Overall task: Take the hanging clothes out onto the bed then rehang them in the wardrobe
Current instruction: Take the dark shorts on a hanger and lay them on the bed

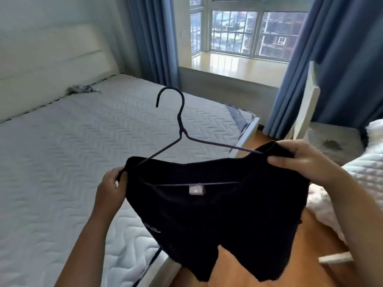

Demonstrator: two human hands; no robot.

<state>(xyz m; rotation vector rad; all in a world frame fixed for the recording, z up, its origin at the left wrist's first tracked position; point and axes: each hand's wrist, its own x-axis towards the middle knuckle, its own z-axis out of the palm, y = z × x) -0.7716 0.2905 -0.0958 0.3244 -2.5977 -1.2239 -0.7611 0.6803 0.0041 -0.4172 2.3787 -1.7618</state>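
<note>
Left hand [109, 183]: fingers curled round the left shoulder of the black garment [217, 214] and the hanger [182, 132] end beneath it. Right hand [298, 160]: pinches the right shoulder cloth, seemingly drawing it over the wire arm. Garment held in the air beside the bed [72, 141], neck spread, label [196, 189] showing, hook upright. Dressing or stripping the hanger: undetermined. Hem cut off below; wardrobe not in view; small grey item [80, 90] by the headboard unidentifiable.
</note>
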